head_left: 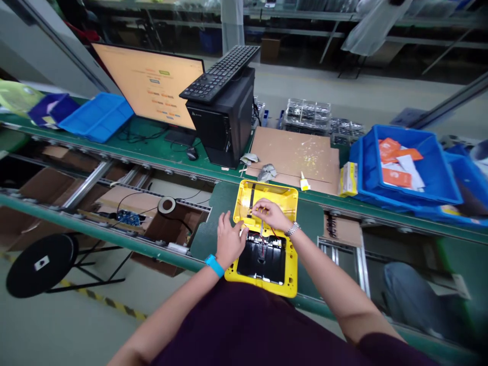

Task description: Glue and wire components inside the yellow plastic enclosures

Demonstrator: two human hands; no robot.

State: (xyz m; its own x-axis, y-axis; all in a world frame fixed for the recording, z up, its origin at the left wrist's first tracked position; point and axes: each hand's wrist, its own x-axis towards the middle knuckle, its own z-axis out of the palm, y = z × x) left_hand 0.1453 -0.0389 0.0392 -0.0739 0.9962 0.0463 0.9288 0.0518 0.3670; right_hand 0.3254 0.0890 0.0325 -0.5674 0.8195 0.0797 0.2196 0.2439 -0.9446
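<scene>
A yellow plastic casing lies opened into two halves on the green work board. In the near half sits a black panel, with thin wires running up towards the far half. My left hand, a blue band on its wrist, grips the casing's left side where the halves meet, thumb and forefinger at the edge. Over the inside of the far half, my right hand has its fingertips pinched together beside a black strip. What those fingertips hold is too small to make out.
Behind the casing are a cardboard sheet, a small glue bottle and grey crumpled scraps. A computer tower and monitor stand back left. Blue bins sit right; a tape roll and round stool are left.
</scene>
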